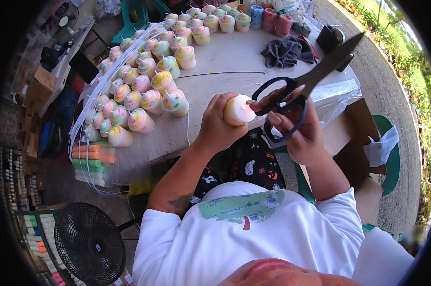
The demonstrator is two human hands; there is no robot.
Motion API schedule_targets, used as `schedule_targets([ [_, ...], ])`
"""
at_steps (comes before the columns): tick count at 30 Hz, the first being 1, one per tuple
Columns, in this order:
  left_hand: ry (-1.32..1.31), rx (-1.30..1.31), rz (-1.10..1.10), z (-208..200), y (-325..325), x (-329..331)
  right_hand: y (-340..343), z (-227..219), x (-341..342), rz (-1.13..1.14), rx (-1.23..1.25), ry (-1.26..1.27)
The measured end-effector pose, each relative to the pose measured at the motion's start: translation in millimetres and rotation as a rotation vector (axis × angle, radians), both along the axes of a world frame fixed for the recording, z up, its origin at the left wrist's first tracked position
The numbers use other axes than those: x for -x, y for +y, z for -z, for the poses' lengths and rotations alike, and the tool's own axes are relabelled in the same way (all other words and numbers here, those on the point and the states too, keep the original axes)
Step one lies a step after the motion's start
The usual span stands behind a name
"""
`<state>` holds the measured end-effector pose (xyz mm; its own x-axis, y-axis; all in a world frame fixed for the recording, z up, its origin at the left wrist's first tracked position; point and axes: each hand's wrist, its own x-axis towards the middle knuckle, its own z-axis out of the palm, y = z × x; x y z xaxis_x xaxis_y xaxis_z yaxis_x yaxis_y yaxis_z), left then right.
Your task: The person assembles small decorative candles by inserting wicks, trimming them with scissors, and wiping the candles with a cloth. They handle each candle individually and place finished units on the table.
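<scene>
Past the white shirt (pixel 201 243), clamps left hand (pixel 217 120) around a swirled candle (pixel 237 112) by the table (pixel 220 52), curls right hand (pixel 299 137) around scissors (pixel 316 76) (blades pointing away), apparently tends the candle's end, next needs steadiness.

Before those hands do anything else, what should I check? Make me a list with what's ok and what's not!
1. Candle held: ok, the left hand is wrapped around the candle.
2. Scissors held: ok, the right hand has the scissors by the dark blue handles.
3. Blades pointing away from the held candle: ok, they point to the upper right.
4. Far end of the held candle: cannot tell, it is hidden.
5. White cords clear of the other candles: not ok, they run along and over the left ones.
6. Dark cloth clear of both hands: ok.
</scene>
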<state>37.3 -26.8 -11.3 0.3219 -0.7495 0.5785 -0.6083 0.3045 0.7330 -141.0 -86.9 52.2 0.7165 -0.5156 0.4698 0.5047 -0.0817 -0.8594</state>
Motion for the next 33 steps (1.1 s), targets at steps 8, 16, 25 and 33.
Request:
schedule_targets([
  [8, 0.031, -0.054, 0.014, 2.6, 6.6, 6.8, 1.1, -6.4, 3.1, 0.066, -0.03, -0.106],
  [16, 0.017, -0.053, -0.008, 7.9, 5.0, 3.7, -1.7, -29.7, 11.2, 0.166, -0.034, -0.166],
  [25, 0.729, -0.1, 0.233, 0.7, 7.2, -4.4, -16.4, -5.7, 27.2, 0.022, -0.232, -0.069],
  [33, 1.278, 0.06, 0.392, 8.7, -5.1, -17.6, 30.5, 96.9, 41.3, -0.494, -0.348, 0.449],
])
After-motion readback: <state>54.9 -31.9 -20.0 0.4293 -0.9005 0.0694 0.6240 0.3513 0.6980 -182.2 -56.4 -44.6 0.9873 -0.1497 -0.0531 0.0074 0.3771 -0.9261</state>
